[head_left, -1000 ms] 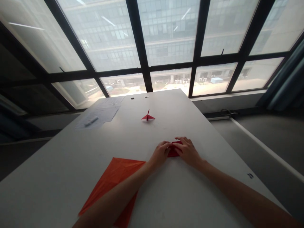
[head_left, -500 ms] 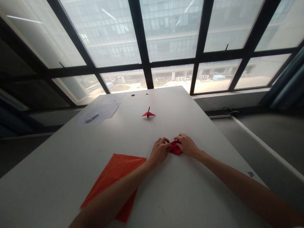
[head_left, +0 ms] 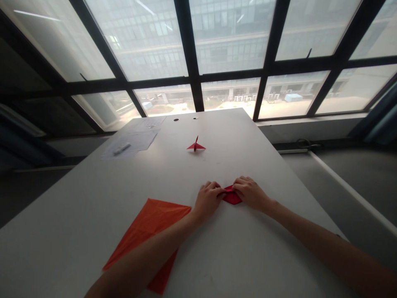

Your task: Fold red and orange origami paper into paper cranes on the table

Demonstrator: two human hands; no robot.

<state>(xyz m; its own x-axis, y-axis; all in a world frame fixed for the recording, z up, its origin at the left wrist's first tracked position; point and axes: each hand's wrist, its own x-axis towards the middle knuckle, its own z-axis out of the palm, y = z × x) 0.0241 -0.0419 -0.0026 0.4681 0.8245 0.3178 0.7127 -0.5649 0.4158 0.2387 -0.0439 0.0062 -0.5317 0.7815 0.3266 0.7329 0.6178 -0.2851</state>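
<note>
A small folded red paper lies on the white table between my two hands. My left hand pinches its left end, fingers curled. On its upper right edge, my right hand has its fingers closed, and they cover that corner. A narrow folded strip shows along the top of the paper between the fingertips. Farther back stands a red folded paper figure with pointed wings. A large orange paper sheet lies at the near left, partly under my left forearm.
White paper sheets with a grey-white stick-like object on them lie at the back left. Two small holes are near the table's far edge. Beyond are dark-framed windows, with a blue curtain on the right.
My right hand has shifted slightly right and its fingers have closed more on the red paper's upper edge. More of the paper's lower part shows. The camera view has shifted slightly.
</note>
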